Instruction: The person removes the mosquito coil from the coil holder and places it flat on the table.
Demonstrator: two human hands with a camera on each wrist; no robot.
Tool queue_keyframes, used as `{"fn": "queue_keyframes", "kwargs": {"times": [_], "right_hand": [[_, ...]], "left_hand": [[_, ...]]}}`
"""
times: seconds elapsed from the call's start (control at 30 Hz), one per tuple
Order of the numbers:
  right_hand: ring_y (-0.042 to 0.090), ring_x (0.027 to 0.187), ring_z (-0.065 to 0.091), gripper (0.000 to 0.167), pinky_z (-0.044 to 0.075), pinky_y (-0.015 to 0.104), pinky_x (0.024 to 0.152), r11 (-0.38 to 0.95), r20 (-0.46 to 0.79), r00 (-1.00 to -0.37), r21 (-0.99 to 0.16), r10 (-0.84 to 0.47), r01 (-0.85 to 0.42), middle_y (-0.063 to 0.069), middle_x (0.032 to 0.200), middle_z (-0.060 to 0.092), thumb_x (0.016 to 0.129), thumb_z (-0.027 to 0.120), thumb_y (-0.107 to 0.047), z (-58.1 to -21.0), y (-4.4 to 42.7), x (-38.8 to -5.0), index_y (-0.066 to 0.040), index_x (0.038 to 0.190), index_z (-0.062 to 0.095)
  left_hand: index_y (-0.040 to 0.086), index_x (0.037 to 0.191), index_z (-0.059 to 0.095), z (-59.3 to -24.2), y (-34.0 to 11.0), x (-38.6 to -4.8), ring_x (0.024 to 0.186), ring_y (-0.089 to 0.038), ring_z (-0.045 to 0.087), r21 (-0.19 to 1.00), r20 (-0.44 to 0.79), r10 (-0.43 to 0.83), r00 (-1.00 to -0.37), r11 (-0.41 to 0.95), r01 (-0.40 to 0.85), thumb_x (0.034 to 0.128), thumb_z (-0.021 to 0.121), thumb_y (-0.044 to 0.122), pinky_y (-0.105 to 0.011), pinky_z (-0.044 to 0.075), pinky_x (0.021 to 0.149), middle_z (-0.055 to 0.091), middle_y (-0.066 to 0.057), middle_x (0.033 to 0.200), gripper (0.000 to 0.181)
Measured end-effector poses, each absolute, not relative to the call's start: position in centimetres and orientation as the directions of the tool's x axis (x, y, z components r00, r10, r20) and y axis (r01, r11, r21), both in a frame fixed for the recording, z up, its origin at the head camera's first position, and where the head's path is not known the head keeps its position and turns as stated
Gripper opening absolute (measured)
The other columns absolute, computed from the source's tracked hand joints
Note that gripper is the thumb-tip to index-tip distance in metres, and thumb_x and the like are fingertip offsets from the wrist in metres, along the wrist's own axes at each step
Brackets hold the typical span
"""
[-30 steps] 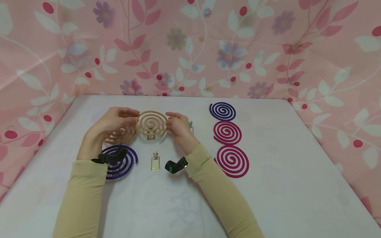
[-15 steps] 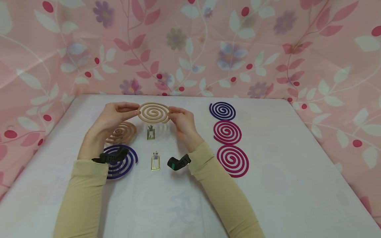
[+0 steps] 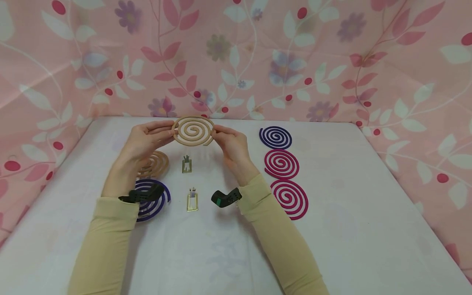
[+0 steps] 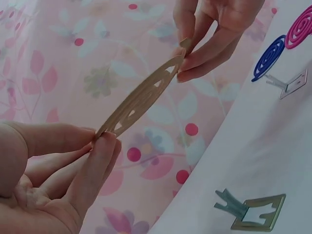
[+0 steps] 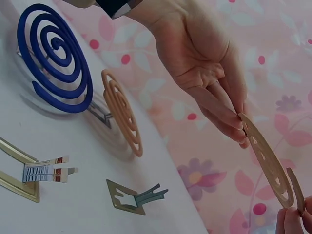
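Observation:
Raised above the far part of the table is a tan mosquito coil (image 3: pixel 193 130), held level-ish between both hands. My left hand (image 3: pixel 147 141) pinches its left edge with thumb and fingers, and my right hand (image 3: pixel 233 147) pinches the right edge. In the left wrist view the coil (image 4: pixel 131 105) appears nearly edge-on. Beneath it on the table sits a small metal coil stand (image 3: pixel 186 158) with upturned prongs. A second metal stand (image 3: pixel 193 193) lies nearer. Left of these, a brown coil (image 5: pixel 122 112) and a blue coil (image 5: pixel 56 46) are propped on stands.
A dark blue coil (image 3: pixel 275 137) and two pink coils, one farther (image 3: pixel 282 164) and one nearer (image 3: pixel 288 199), lie in a column on the right. Another metal stand (image 4: pixel 294 85) shows in the left wrist view. Floral pink cloth (image 3: pixel 236 61) hangs behind the white table (image 3: pixel 368 205).
Both hands have lifted the tan coil up and away from above the farther stand, shifting slightly right. That stand is now uncovered. The other coils stay where they were.

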State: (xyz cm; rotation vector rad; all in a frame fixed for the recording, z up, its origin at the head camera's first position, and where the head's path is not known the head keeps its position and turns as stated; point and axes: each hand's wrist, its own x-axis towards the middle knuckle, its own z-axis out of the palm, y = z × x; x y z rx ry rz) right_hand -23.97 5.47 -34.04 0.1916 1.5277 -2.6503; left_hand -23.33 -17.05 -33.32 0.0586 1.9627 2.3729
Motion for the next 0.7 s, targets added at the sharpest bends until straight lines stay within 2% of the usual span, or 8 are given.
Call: {"fn": "queue_keyframes", "kwargs": {"times": [0.2,0.33,0.43,0.57,0.7], "right_hand": [[0.016,0.090,0.065,0.033,0.053,0.031,0.101,-0.487,-0.104,-0.994,-0.867,-0.027,0.104,0.017,0.107,0.066,0.090,0.059,0.013,-33.4,6.5,-24.2,0.016,0.123,0.062],[0.014,0.087,0.067,0.033,0.055,0.034,0.099,-0.431,-0.065,-0.996,-0.899,-0.056,0.083,0.011,0.102,0.067,0.091,0.060,0.011,-32.7,8.0,-24.5,0.014,0.124,0.062],[0.013,0.085,0.068,0.033,0.056,0.034,0.096,-0.386,-0.041,-0.996,-0.920,-0.084,0.070,0.008,0.099,0.069,0.092,0.061,0.008,-32.0,9.5,-24.7,0.012,0.125,0.063],[0.016,0.085,0.068,0.033,0.058,0.032,0.091,-0.392,-0.019,-0.993,-0.918,-0.113,0.062,0.009,0.101,0.070,0.093,0.062,0.007,-30.9,12.0,-24.9,0.011,0.125,0.063],[0.018,0.086,0.069,0.030,0.059,0.028,0.085,-0.417,-0.002,-0.993,-0.908,-0.116,0.050,0.010,0.105,0.070,0.094,0.062,0.006,-30.1,15.2,-25.0,0.008,0.124,0.065]], "left_hand": [[-0.012,0.136,0.053,-32.8,-16.0,-23.1,0.093,-0.011,0.073,0.957,0.006,0.060,-0.998,-0.291,-0.011,0.0895,0.070,-0.003,-0.024,0.057,0.085,0.076,-0.003,0.101,0.050],[-0.015,0.139,0.047,-32.1,-14.5,-22.6,0.093,-0.012,0.073,0.925,0.030,0.048,-0.998,-0.379,0.009,0.0892,0.068,-0.006,-0.025,0.057,0.086,0.075,-0.005,0.102,0.054],[-0.014,0.138,0.049,-31.8,-12.9,-22.3,0.095,-0.013,0.073,0.905,0.050,0.014,-0.999,-0.423,0.039,0.0903,0.066,-0.007,-0.025,0.057,0.088,0.075,-0.006,0.103,0.051],[-0.012,0.136,0.052,-31.9,-10.1,-22.3,0.095,-0.012,0.072,0.881,0.051,-0.029,-0.998,-0.470,0.059,0.0928,0.062,-0.008,-0.026,0.057,0.088,0.074,-0.006,0.103,0.044],[-0.009,0.135,0.054,-31.9,-6.6,-22.4,0.097,-0.013,0.070,0.847,-0.006,-0.051,-0.999,-0.531,0.022,0.0937,0.060,-0.010,-0.026,0.057,0.090,0.071,-0.009,0.109,0.042]]}}
